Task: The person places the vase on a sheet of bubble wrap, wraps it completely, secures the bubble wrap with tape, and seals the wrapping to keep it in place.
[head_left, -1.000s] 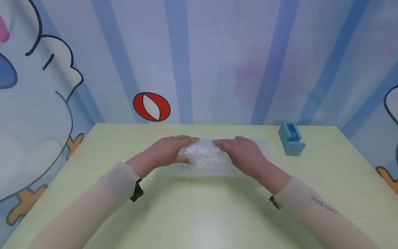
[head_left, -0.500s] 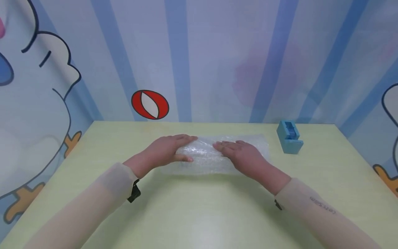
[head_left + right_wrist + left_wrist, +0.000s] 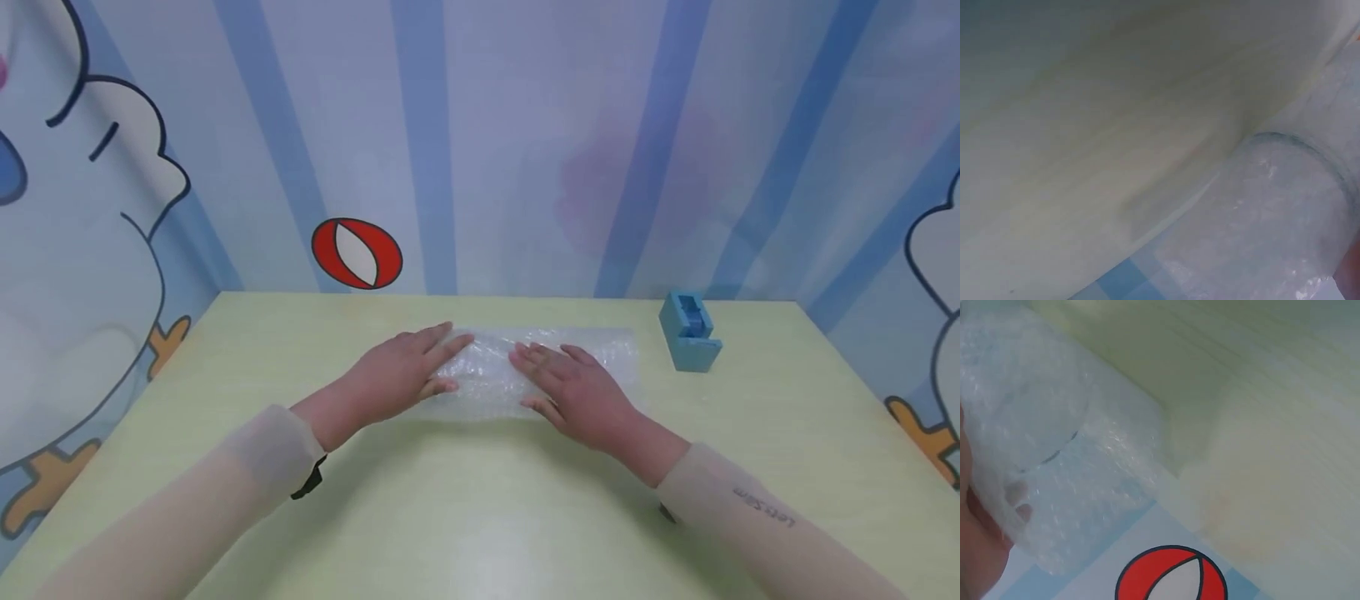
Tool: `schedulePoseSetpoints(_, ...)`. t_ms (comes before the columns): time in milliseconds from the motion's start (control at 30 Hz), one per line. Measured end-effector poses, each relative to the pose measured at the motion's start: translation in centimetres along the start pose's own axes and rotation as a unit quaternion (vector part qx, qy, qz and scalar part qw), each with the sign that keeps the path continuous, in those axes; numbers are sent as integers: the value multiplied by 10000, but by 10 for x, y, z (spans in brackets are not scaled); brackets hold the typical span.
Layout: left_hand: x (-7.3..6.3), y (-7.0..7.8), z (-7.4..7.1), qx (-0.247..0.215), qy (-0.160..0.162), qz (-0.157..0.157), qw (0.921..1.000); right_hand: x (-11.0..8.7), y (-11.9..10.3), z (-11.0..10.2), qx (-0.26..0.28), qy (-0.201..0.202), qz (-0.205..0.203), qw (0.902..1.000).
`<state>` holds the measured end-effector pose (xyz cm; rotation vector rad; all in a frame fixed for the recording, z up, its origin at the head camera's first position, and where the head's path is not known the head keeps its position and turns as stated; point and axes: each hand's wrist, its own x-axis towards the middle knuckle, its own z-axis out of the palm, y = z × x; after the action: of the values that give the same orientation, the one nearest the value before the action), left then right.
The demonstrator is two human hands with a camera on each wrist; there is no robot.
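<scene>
A bundle of clear bubble wrap (image 3: 487,379) lies crosswise on the table in the head view. My left hand (image 3: 386,377) rests on its left part, fingers straight and spread, thumb toward the near side. On its right half lies my right hand (image 3: 585,396), with the fingers extended and the thumb apart from them. In the left wrist view the bubble wrap (image 3: 1097,462) shows a curved dark line through its layers. A similar curved line appears under the bubble wrap (image 3: 1241,219) in the right wrist view; what is inside cannot be made out.
A blue tape dispenser (image 3: 692,333) stands at the back right of the pale yellow table (image 3: 480,508). Behind rises a striped blue wall (image 3: 510,150) with cartoon figures and a printed red ball (image 3: 357,253).
My fingers have spread wider on the bubble wrap, and the right thumb now shows apart from the fingers. The right hand has shifted slightly toward the near side. The bundle stays in place.
</scene>
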<state>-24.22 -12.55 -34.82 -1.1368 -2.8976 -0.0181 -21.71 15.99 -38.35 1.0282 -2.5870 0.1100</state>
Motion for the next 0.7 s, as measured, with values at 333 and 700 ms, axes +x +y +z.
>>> schedulePoseSetpoints(333,-1,17,14,-309,538,-227,9978,11,-1,4,443,560,375,9967)
schedulePoseSetpoints(700,6,10,11,-640,419,-202,9969,6,34,-26,1919,-1115,645,9729)
